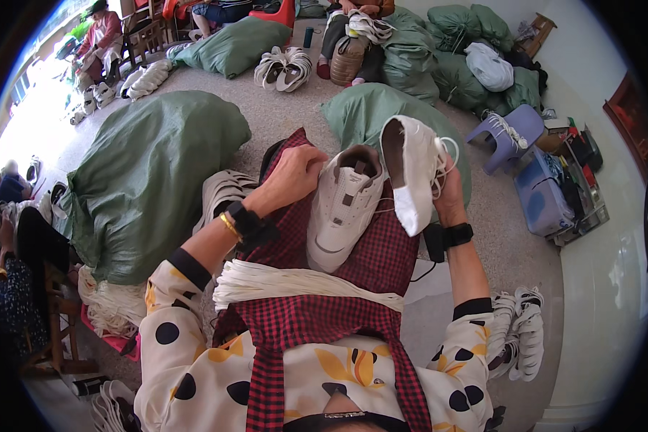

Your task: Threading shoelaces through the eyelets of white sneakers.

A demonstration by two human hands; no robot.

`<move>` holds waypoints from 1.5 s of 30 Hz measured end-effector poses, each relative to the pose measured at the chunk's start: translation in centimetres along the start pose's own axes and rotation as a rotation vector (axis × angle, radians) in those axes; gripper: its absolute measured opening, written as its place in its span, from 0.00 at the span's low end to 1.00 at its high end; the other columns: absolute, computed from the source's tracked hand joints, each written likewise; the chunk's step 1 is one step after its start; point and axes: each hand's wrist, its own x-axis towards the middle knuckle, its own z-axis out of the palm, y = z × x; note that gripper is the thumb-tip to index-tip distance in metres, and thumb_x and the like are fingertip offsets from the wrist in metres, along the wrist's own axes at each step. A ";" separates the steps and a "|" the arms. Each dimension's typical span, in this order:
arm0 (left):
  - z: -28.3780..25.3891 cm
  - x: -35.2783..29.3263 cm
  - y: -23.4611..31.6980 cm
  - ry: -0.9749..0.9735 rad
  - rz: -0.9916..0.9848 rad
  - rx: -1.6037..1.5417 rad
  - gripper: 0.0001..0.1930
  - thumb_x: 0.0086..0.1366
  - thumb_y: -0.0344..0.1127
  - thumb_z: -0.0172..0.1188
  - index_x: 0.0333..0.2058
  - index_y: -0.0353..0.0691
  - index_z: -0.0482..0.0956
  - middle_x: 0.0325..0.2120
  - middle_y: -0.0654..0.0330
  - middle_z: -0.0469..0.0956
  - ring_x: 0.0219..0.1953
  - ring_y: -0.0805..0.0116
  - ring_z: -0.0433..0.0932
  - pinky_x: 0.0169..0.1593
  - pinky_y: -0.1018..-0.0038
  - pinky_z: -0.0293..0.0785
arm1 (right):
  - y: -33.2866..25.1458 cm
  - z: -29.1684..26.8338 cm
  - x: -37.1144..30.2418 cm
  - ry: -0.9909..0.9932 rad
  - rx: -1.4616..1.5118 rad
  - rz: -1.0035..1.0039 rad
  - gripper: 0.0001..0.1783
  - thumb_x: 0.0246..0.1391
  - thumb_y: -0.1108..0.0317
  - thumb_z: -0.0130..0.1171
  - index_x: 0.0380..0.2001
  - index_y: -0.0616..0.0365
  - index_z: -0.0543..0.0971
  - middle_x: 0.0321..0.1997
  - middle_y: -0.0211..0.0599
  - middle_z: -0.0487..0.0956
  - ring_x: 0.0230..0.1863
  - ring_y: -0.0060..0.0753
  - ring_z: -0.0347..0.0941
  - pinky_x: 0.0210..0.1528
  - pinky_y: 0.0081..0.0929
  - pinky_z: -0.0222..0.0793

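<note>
My right hand grips a white shoe by its laced side, holding it raised and tilted with the toe downward; loose white lace loops out by the fingers. On my lap a second white shoe with a brown lining rests on the red-and-black checked apron, toe toward me. Just left of its opening is my left hand, fingers curled together; whatever they may pinch is hidden. Across the apron lies a thick bundle of white laces.
Large green sacks stand at left, ahead and far right. Nested white shoes sit beside my left knee, others at lower right. A purple stool and a plastic bin stand by the wall. Other people sit around.
</note>
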 end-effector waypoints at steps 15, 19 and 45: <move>4.0 6.5 -0.2 -0.267 -0.047 0.210 0.18 0.68 0.44 0.50 0.45 0.35 0.78 0.37 0.38 0.80 0.44 0.39 0.79 0.50 0.52 0.73 | 2.0 -3.3 -3.6 0.159 -0.165 -0.076 0.22 0.65 0.58 0.56 0.57 0.60 0.74 0.51 0.30 0.77 0.49 0.23 0.74 0.52 0.24 0.72; 0.2 6.0 2.2 0.067 -0.164 0.308 0.15 0.69 0.40 0.49 0.47 0.40 0.80 0.30 0.42 0.81 0.36 0.40 0.81 0.43 0.52 0.75 | 1.3 -2.6 -6.7 0.095 0.055 -0.120 0.31 0.65 0.47 0.52 0.60 0.60 0.72 0.55 0.35 0.79 0.52 0.31 0.77 0.56 0.28 0.73; -1.6 8.2 -0.4 -0.240 -0.268 0.105 0.18 0.68 0.41 0.50 0.39 0.27 0.78 0.28 0.39 0.79 0.33 0.46 0.81 0.39 0.58 0.76 | 3.0 2.6 0.0 -0.114 -0.673 -0.303 0.16 0.61 0.69 0.53 0.52 0.58 0.74 0.32 0.39 0.79 0.34 0.26 0.77 0.41 0.27 0.74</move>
